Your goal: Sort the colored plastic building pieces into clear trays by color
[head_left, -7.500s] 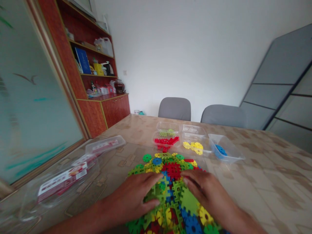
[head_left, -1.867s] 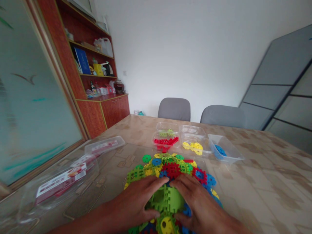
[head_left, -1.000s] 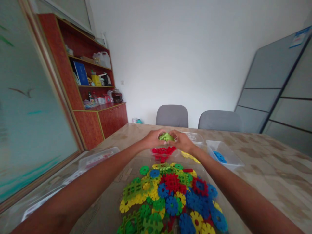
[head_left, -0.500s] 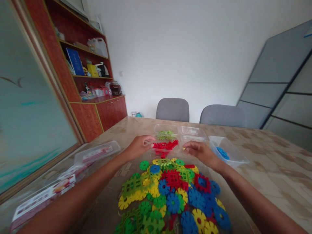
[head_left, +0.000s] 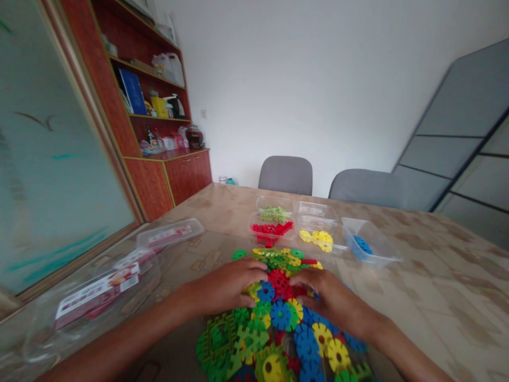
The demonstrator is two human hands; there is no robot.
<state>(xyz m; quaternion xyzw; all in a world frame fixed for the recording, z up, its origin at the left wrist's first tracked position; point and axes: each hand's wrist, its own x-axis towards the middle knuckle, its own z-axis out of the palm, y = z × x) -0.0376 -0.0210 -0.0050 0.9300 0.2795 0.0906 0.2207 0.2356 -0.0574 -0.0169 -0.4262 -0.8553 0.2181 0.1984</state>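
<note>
A heap of plastic interlocking pieces [head_left: 280, 315] in red, yellow, green and blue lies in front of me, some notched discs, some square frames. Over its left side reaches my left hand [head_left: 234, 284], open, thumb and fingers apart, near a blue notched disc [head_left: 266, 291]. My right hand [head_left: 324, 292] is open above the right part of the heap, fingertips beside a red square piece [head_left: 279, 283]. Whether those fingertips touch it I cannot tell. Both hands hide some pieces beneath them.
Behind the heap, clear plastic boxes hold light green pieces [head_left: 274, 214], red pieces [head_left: 270, 231] and yellow discs [head_left: 317, 239]. A box [head_left: 384, 254] with blue discs [head_left: 362, 244] stands farther right. Labelled clear lids [head_left: 170, 233] lie left; two grey chairs [head_left: 285, 175] stand beyond the table.
Both hands have come back from the far boxes to the heap. Yellow discs now show in the clear box where my right hand was. The view has shifted slightly.
</note>
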